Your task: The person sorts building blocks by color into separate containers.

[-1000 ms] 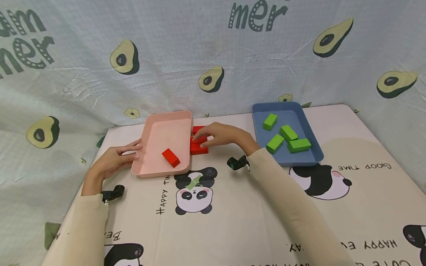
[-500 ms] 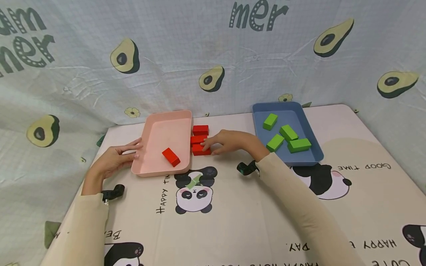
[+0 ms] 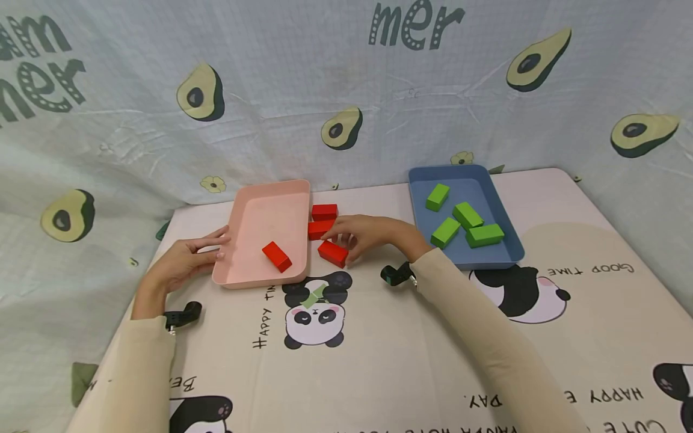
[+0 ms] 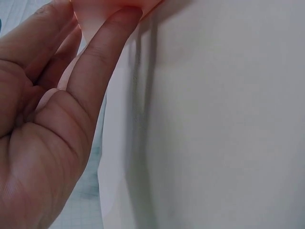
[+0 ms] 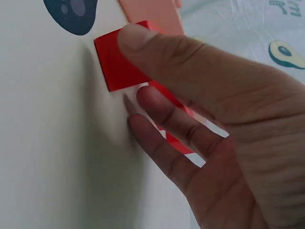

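My left hand (image 3: pixel 181 261) holds the left rim of a pink tray (image 3: pixel 267 210), thumb against its outer side in the left wrist view. One red block (image 3: pixel 277 257) lies in that tray. To the right of the tray my right hand (image 3: pixel 370 233) pinches another red block (image 3: pixel 332 254), set at an angle near the tabletop. In the right wrist view the thumb presses on this block's face, and its far side is hidden. Two more red blocks, a back one (image 3: pixel 325 211) and a partly covered one (image 3: pixel 318 230), lie beside the tray's right wall.
At the back right stands a blue tray (image 3: pixel 465 175) with several green blocks (image 3: pixel 484 235) in it. A cloth with panda prints covers the table (image 3: pixel 390 361). A curtain (image 3: pixel 281 78) with avocado prints hangs along the back edge.
The right hand has shifted from above the row onto the nearest red block, which has turned and come slightly toward me, away from the others. The left hand stays on the pink tray.
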A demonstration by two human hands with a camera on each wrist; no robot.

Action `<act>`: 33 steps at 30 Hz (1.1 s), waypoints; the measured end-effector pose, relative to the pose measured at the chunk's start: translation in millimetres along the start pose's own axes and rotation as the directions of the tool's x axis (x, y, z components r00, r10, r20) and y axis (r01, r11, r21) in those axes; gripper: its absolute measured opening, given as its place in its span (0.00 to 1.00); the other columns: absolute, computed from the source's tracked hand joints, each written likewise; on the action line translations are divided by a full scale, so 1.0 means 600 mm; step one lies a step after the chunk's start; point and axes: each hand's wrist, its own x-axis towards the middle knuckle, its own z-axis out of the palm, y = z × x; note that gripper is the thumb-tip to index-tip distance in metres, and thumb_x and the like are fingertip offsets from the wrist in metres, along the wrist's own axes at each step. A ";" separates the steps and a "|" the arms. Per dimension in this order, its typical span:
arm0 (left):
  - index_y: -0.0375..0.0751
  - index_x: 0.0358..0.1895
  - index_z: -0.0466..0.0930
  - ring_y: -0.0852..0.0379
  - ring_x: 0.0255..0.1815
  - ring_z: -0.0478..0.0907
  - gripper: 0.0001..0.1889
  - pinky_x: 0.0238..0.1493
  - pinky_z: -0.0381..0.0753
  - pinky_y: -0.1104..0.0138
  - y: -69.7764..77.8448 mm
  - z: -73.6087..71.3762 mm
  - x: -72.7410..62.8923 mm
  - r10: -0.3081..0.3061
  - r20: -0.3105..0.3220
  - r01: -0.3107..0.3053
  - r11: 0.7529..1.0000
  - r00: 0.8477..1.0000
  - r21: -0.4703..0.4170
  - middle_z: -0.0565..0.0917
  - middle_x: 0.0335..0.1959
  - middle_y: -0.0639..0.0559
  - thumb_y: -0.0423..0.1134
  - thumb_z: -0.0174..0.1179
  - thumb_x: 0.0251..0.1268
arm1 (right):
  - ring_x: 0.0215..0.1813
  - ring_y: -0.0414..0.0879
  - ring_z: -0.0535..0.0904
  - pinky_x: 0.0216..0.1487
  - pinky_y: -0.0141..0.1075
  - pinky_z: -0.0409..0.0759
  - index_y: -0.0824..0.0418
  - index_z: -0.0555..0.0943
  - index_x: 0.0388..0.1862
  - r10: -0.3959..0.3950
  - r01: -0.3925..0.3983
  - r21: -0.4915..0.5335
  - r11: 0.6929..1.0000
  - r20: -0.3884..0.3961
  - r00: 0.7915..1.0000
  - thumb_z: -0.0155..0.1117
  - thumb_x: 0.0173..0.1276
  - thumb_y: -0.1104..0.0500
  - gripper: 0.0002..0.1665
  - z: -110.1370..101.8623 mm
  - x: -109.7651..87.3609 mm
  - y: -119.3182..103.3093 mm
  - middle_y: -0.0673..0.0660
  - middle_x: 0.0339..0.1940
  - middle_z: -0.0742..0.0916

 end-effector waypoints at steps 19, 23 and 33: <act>0.32 0.73 0.67 0.76 0.58 0.77 0.30 0.53 0.84 0.71 -0.003 0.001 0.001 0.006 -0.002 -0.007 1.000 1.000 -0.024 0.57 0.81 0.60 0.32 0.64 0.70 | 0.69 0.47 0.72 0.71 0.38 0.72 0.52 0.72 0.75 0.028 -0.043 0.171 0.984 0.086 0.996 0.77 0.61 0.60 0.43 0.015 0.005 0.028 0.53 0.71 0.77; 0.31 0.73 0.66 0.76 0.59 0.77 0.31 0.53 0.84 0.71 -0.004 0.001 0.001 0.011 0.001 -0.011 0.999 1.000 -0.034 0.56 0.81 0.60 0.31 0.64 0.70 | 0.70 0.45 0.71 0.71 0.38 0.72 0.45 0.74 0.74 0.054 -0.070 0.181 0.981 0.094 0.994 0.77 0.60 0.58 0.42 0.018 0.007 0.039 0.50 0.70 0.77; 0.31 0.73 0.67 0.75 0.59 0.77 0.29 0.53 0.84 0.71 -0.004 0.002 0.000 0.028 0.012 -0.028 0.999 1.000 -0.045 0.55 0.82 0.58 0.30 0.63 0.71 | 0.62 0.44 0.76 0.64 0.34 0.78 0.50 0.78 0.70 0.041 -0.046 0.179 0.983 0.034 0.999 0.80 0.56 0.58 0.40 0.024 0.013 0.049 0.49 0.62 0.82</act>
